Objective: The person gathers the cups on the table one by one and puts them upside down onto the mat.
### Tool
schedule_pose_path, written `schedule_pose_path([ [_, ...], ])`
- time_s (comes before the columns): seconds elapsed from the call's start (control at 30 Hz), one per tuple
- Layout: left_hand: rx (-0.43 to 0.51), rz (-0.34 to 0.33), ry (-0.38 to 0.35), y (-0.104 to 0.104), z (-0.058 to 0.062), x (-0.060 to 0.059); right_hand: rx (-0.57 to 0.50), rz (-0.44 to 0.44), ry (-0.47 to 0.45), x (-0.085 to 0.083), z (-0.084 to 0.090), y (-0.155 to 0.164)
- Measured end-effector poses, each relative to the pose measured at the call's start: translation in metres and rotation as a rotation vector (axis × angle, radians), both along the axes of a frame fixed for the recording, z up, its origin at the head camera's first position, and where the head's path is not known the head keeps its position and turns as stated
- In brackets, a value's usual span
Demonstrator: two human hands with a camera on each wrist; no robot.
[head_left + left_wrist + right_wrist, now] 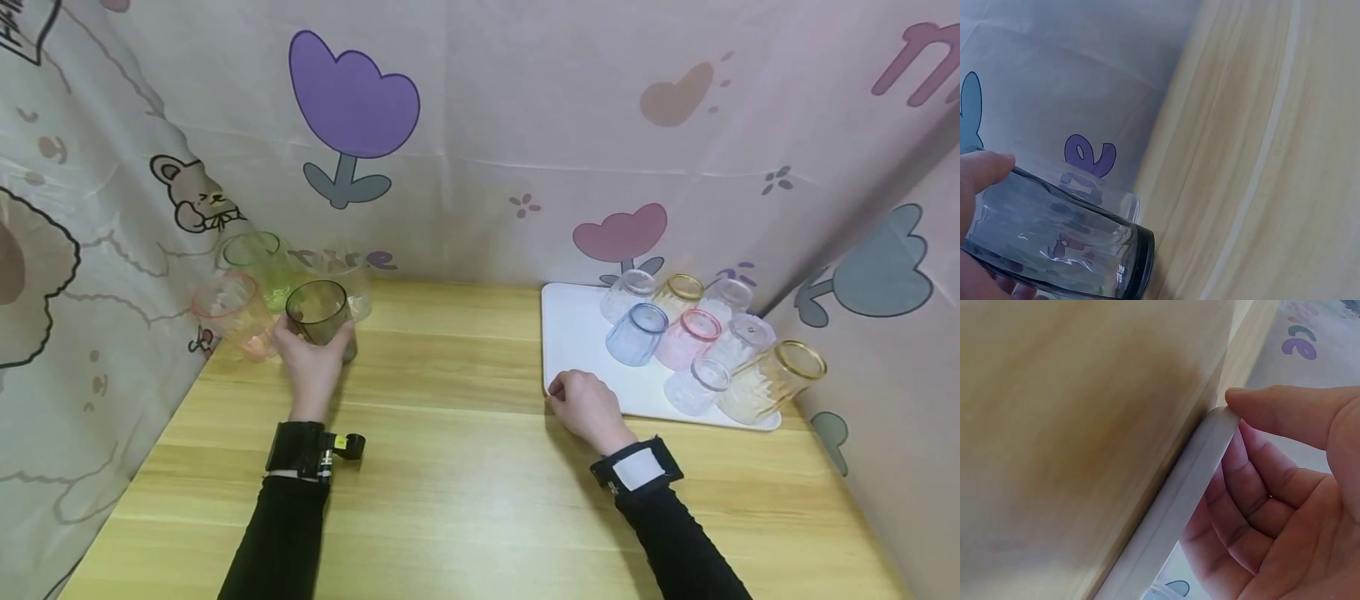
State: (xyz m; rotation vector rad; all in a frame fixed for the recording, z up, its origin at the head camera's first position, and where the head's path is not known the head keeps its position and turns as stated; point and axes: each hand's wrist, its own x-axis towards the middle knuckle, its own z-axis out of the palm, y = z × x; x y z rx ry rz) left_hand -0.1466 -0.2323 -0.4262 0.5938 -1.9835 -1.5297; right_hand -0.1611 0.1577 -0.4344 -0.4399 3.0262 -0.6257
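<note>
My left hand (pixel 315 367) grips a dark smoky drinking glass (pixel 318 310), thumb on one side and fingers on the other. In the left wrist view the glass (pixel 1066 237) lies slantwise across the lower left, its thick base toward the tabletop. Close around it stand an orange-pink glass (pixel 238 321), a green glass (pixel 262 267) and a clear glass (pixel 358 287). My right hand (pixel 588 408) is at the near left corner of a white tray (pixel 570 333). In the right wrist view its thumb touches the tray's rim (pixel 1175 481), with the other fingers curled over the inner side.
Several upside-down glasses crowd the tray's right part, among them a blue one (pixel 636 335), a pink one (pixel 686 340) and a large amber one (pixel 765 387) at the near right corner. A printed curtain (pixel 480 167) hangs behind the wooden table (pixel 450 483) and at both sides.
</note>
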Motion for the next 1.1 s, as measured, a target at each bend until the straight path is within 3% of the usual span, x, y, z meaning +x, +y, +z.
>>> schedule_pose_path([
  [0.3,0.071,-0.032,0.006,0.000,0.004,0.005,0.007,0.003,0.007,-0.001,-0.001,0.001],
  [0.6,0.191,-0.005,0.068,0.007,0.009,0.010,0.003,0.007,0.002,-0.002,0.000,0.002],
  [0.73,0.326,-0.013,0.142,0.013,0.015,0.012,-0.004,0.026,0.000,-0.002,0.001,0.004],
  [0.9,0.501,-0.075,0.203,0.021,0.022,0.017,-0.046,0.041,0.023,-0.001,0.002,0.003],
  [1.1,0.690,-0.152,0.221,0.034,0.026,0.023,-0.164,0.074,0.146,0.001,0.004,-0.002],
])
